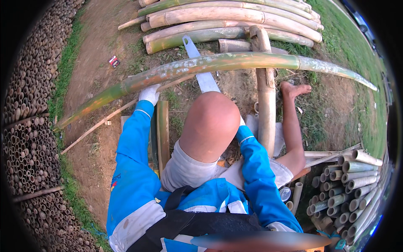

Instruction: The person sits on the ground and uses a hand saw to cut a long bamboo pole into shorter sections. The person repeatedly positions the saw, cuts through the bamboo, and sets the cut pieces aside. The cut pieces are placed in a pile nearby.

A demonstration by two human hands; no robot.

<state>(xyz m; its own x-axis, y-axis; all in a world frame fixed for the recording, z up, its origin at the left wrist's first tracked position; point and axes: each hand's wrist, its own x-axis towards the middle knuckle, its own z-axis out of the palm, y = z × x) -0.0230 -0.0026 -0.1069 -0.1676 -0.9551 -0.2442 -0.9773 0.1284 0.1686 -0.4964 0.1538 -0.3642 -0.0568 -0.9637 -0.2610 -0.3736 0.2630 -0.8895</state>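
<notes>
A long green bamboo pole (pixel 210 63) lies crosswise in front of me, resting on a bamboo post (pixel 265 107). My left hand (pixel 150 95), in a white glove, is closed against the near side of the pole, left of my raised knee; its fingertips are partly hidden. A broad pale saw blade (pixel 206 80) passes beneath the pole, its tip showing beyond it. The near end of the saw is hidden behind my knee. My right hand (pixel 242 122) is almost wholly hidden behind that knee, so its fingers and anything in them do not show.
Several thick bamboo poles (pixel 205 16) lie stacked ahead. A thin bamboo strip (pixel 100 122) slants across the dirt at left. A short bamboo piece (pixel 163 134) stands beside my left sleeve. Bamboo stacks (pixel 31 155) line the left; cut tubes (pixel 348 185) are piled right.
</notes>
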